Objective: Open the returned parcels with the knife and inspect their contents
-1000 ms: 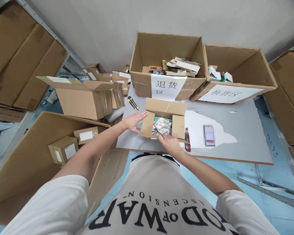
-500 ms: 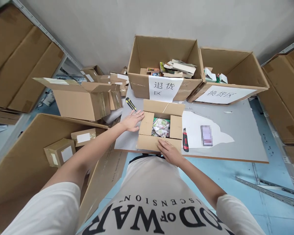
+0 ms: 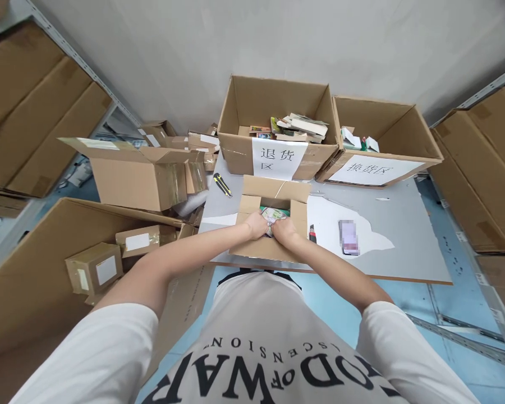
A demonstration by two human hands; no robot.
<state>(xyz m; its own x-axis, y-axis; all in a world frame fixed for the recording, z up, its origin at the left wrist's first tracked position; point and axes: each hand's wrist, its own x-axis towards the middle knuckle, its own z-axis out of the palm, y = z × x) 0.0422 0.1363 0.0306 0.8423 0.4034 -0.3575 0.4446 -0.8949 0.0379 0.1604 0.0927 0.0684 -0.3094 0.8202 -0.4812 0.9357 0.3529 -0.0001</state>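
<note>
An opened small carton [image 3: 273, 186] sits at the table's front edge with its flaps folded outward. Inside it lies a pale, floral-patterned packet [image 3: 272, 214] with a shiny, crinkled surface, and green shows behind it. My left hand [image 3: 257, 224] reaches in from the left, closed on the packet's near left side. From the right, my right hand [image 3: 283, 230] is closed on its near right side, close to the left. Fingertips of both hands are partly hidden in the carton. Right of the carton, a red and black box cutter [image 3: 312, 234] is half covered by my right forearm.
A yellow and black box cutter [image 3: 222, 185] and a phone-like blurred object [image 3: 349, 237] lie on the grey table [image 3: 412, 247]. Behind stand two large labelled cartons [image 3: 235, 154] [image 3: 425, 163] holding books and small boxes. At left, a big carton [image 3: 21, 280] holds parcels.
Both hands have moved from the carton's flaps into its opening and closed on the packet. The view has shifted slightly.
</note>
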